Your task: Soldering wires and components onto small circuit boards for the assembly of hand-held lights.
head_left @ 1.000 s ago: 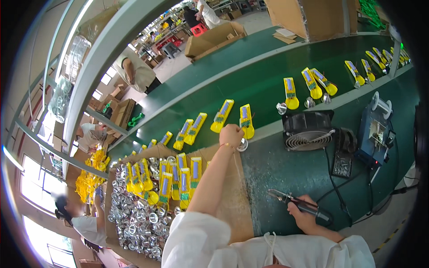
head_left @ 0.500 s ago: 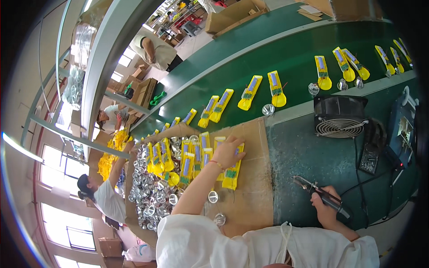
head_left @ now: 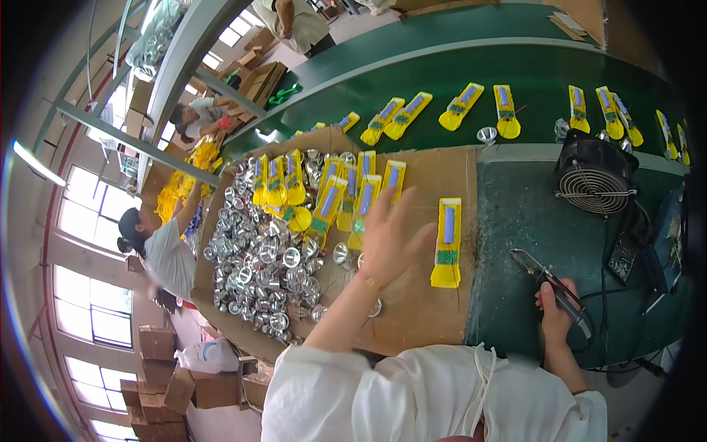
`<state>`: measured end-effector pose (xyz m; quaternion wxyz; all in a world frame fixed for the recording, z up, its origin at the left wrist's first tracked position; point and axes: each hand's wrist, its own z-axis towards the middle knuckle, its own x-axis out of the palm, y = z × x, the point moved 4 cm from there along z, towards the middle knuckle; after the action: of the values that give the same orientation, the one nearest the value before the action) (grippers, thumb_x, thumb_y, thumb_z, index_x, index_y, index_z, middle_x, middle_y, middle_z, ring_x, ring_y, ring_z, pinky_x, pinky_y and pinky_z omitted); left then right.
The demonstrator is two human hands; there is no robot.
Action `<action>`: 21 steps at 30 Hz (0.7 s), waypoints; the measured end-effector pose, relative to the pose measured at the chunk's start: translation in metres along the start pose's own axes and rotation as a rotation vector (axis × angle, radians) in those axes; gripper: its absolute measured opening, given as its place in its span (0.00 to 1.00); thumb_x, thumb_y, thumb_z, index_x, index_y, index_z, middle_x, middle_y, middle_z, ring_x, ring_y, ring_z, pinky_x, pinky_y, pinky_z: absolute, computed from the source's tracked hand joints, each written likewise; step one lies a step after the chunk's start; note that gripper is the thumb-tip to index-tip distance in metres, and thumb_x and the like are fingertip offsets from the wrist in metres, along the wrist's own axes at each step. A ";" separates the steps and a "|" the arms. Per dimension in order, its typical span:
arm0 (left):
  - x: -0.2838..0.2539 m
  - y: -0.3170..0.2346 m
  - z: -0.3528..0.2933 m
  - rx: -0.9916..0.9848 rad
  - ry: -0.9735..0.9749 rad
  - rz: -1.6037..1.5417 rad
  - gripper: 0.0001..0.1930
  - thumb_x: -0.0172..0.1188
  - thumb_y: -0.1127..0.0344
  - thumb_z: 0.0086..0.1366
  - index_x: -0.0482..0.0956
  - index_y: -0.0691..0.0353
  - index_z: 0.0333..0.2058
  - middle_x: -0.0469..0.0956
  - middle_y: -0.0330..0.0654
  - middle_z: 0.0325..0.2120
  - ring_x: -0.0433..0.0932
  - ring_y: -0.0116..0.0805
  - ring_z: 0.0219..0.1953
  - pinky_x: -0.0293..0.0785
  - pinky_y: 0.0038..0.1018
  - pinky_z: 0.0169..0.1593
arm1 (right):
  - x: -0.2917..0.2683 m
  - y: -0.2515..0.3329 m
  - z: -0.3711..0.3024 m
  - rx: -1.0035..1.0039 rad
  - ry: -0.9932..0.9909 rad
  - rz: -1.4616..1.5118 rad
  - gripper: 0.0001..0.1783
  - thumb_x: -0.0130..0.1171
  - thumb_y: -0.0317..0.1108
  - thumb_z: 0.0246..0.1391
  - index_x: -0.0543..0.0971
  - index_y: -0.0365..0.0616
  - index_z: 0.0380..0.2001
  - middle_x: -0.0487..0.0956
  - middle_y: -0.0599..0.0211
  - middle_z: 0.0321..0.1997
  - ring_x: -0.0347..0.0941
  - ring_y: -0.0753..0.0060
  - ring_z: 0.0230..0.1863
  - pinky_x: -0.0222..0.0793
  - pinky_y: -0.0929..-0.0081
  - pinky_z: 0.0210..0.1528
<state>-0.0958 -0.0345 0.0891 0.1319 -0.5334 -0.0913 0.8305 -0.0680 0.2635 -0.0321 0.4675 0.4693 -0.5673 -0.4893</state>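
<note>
My left hand (head_left: 394, 239) hovers over the cardboard with its fingers spread, holding nothing. To its right, a yellow plastic housing (head_left: 446, 247) with a blue cylindrical cell and a small green circuit board lies by itself. Left of the hand, a cluster of similar yellow housings (head_left: 328, 206) rests partly on a heap of shiny silver reflector cups (head_left: 261, 258). My right hand (head_left: 557, 309) grips the dark handle of a soldering iron (head_left: 554, 283); its metal tip points up and left above the green bench.
A sheet of cardboard (head_left: 412, 317) covers the bench before me. Beyond it runs a green conveyor belt (head_left: 412, 70) with several yellow housings and reflector cups. A black fan (head_left: 595, 177) stands at the right, with cables beside it. Other people work at the left and back.
My left hand has let go of one yellow housing, which now lies farther right on the cardboard, and its fingers have spread. My right hand keeps the soldering iron. The view has shifted.
</note>
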 end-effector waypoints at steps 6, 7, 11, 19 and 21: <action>-0.007 0.027 -0.132 -0.173 0.087 0.297 0.28 0.63 0.56 0.49 0.68 0.58 0.48 0.64 0.48 0.49 0.65 0.46 0.48 0.58 0.38 0.50 | 0.001 -0.001 -0.001 -0.087 -0.034 -0.020 0.08 0.55 0.31 0.51 0.71 0.39 0.31 0.72 0.69 0.20 0.65 0.85 0.18 0.59 0.89 0.21; 0.003 0.027 -0.143 -0.148 0.131 0.324 0.27 0.63 0.56 0.49 0.69 0.58 0.47 0.65 0.47 0.48 0.65 0.46 0.47 0.58 0.39 0.49 | 0.003 -0.001 0.000 -0.089 -0.032 -0.027 0.08 0.55 0.31 0.51 0.71 0.39 0.31 0.72 0.69 0.20 0.65 0.85 0.19 0.59 0.89 0.21; 0.016 0.039 -0.140 -0.034 0.134 0.170 0.16 0.59 0.65 0.53 0.73 0.58 0.42 0.67 0.44 0.45 0.70 0.39 0.40 0.66 0.31 0.42 | 0.001 -0.002 -0.001 -0.108 -0.030 -0.038 0.07 0.56 0.29 0.51 0.71 0.37 0.32 0.73 0.68 0.20 0.66 0.84 0.19 0.61 0.88 0.21; -0.003 0.040 -0.140 -0.223 0.087 0.300 0.16 0.62 0.54 0.50 0.73 0.58 0.32 0.70 0.42 0.30 0.72 0.39 0.29 0.69 0.31 0.31 | -0.004 0.001 -0.009 -0.113 -0.082 -0.059 0.08 0.55 0.31 0.51 0.71 0.38 0.32 0.73 0.68 0.20 0.65 0.85 0.19 0.59 0.90 0.21; 0.007 0.043 -0.144 -0.259 0.126 0.280 0.15 0.61 0.54 0.51 0.72 0.58 0.31 0.70 0.41 0.28 0.72 0.40 0.28 0.69 0.32 0.30 | -0.002 0.003 -0.012 -0.111 -0.074 -0.056 0.09 0.56 0.31 0.51 0.71 0.37 0.32 0.73 0.68 0.20 0.65 0.85 0.19 0.59 0.90 0.21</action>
<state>0.0276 -0.0718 0.0108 -0.0491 -0.6045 -0.1139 0.7869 -0.0564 0.2644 -0.0287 0.4578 0.4399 -0.5427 -0.5499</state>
